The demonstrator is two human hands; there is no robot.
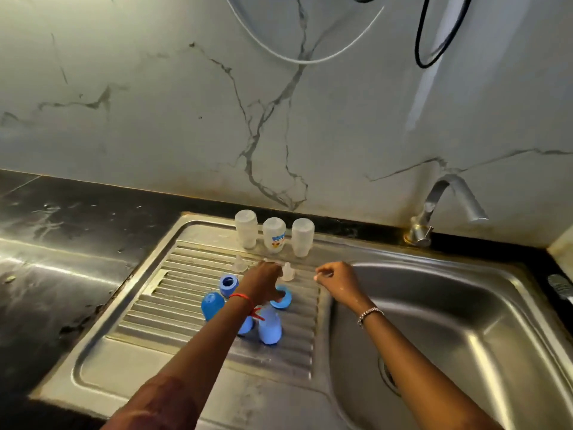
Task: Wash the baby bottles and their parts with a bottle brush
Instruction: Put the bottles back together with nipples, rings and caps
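Three clear baby bottles [246, 228] [274, 234] [303, 237] stand upside down at the back of the steel drainboard [173, 274]. In front of them sit two clear nipples [239, 264] [287, 272], two blue rings [228, 283] [280, 301] and blue caps [212, 305] [269, 327]. My left hand [263, 282] reaches over the blue parts, its fingers bent down at a small clear piece between the nipples; the grip itself is hidden. My right hand [336, 279] hovers at the sink's left rim with loosely curled fingers and nothing visible in them.
The steel sink basin [434, 321] with its drain [387, 373] lies to the right. A tap [434, 206] stands at the back. Black countertop [62, 243] extends to the left, and cables hang on the marble wall above.
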